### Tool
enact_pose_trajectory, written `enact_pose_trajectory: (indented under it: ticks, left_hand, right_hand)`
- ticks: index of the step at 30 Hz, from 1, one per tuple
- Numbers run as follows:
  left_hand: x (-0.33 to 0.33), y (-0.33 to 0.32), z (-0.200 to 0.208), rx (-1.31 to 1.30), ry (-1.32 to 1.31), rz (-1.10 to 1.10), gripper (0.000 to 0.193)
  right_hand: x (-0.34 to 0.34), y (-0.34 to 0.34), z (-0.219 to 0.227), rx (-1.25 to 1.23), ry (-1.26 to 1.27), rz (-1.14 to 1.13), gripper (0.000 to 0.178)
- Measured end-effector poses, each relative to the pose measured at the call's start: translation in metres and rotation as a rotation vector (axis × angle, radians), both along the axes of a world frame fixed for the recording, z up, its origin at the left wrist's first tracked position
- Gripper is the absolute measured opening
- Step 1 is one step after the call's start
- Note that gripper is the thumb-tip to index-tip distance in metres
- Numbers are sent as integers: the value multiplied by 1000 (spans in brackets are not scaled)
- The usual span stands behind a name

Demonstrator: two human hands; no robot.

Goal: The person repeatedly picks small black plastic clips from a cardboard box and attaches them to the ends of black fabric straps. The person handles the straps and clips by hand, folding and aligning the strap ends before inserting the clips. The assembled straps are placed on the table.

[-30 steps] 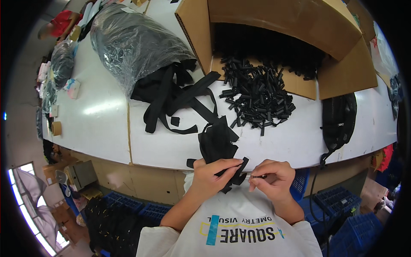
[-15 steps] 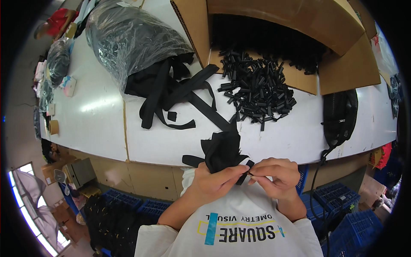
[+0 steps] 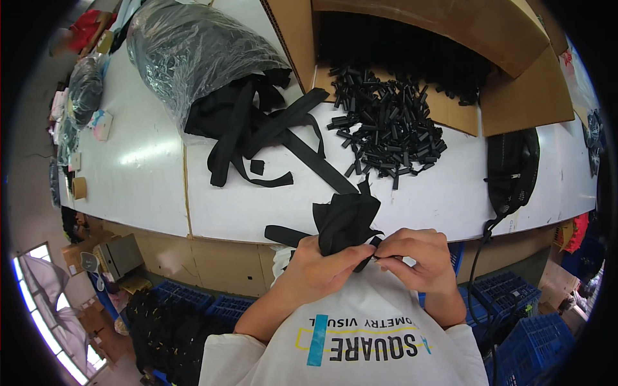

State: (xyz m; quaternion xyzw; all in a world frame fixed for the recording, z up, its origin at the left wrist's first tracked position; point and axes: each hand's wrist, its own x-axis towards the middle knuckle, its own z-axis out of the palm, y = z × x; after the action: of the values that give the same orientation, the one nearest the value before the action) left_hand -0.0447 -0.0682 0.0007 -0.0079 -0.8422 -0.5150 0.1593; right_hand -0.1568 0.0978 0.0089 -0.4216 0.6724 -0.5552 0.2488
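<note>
Close to my chest, at the table's near edge, my left hand (image 3: pixel 322 270) is closed round a bunched black fabric strap (image 3: pixel 347 219). The folds of the strap stand up above its thumb, and one end sticks out to the left. My right hand (image 3: pixel 418 257) meets it from the right, thumb and forefinger pinched at the edge of the black fabric. What sits between those fingertips is too small to make out. Beyond my hands, several loose black straps (image 3: pixel 232 128) spill over the white table, one running toward the bunch. A pile of small black plastic pieces (image 3: pixel 393 128) lies to their right.
A clear plastic bag (image 3: pixel 187 51) full of dark material lies at the back left. An open cardboard box (image 3: pixel 528 96) with more black pieces stands at the back right, near a black mesh item (image 3: pixel 513 170) with a cord. Blue crates (image 3: pixel 505 296) stand below the table.
The bunched strap has shifted slightly up and right and tilted. The black piece that showed below the fingertips is now mostly hidden. Both hands keep their pinched hold, close together.
</note>
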Motion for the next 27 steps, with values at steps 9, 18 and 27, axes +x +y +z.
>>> enact_pose_trajectory:
  ticks: [9,18,27]
  left_hand:
    - [6,0,-7,-25,-88,-79,19]
    - [12,0,-10,-187,-101,-149,20]
    - [9,-1,-7,90,-142,-126,14]
  right_hand:
    - [-10,2,7,116,2,181,16]
    - [-9,-2,14,256,155,348,14]
    - [-8,-5,16,232,121,341,18]
